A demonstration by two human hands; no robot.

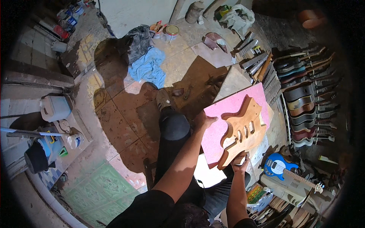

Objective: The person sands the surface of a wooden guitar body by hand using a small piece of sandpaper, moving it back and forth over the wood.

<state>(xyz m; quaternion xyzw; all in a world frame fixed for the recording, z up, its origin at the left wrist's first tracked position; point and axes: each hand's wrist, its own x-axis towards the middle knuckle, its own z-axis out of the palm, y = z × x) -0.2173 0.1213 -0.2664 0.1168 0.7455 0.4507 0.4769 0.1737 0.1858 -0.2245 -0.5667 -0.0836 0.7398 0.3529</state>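
So the wooden guitar body (237,124) is right of centre in the frame, lying on a pink board (212,142) that sits at an angle beside the person's knee. Can't make out what's holding the board up from below. The left hand (205,120) is at the board's left edge, partly over the top; no clue whether those fingers are gripping underneath, that bit's hidden. The right hand (241,159) has its fingers closed around a small pale block (239,161), right by the lower edge of the body.

My read is it's edge smoothing with the block. If so, I'd keep the left hand bracing so nothing skates around, and hold the block flat against the side so the corners don't get rounded over. Long, light strokes along the curve, easing off at the horns and the narrow slots, since that's where it'd be easiest to dig in. Keep checking the whole edge against the lamp-lit side too.

Blue cloth (149,67) on the floor up top could be handy for wiping dust, if it's clean.
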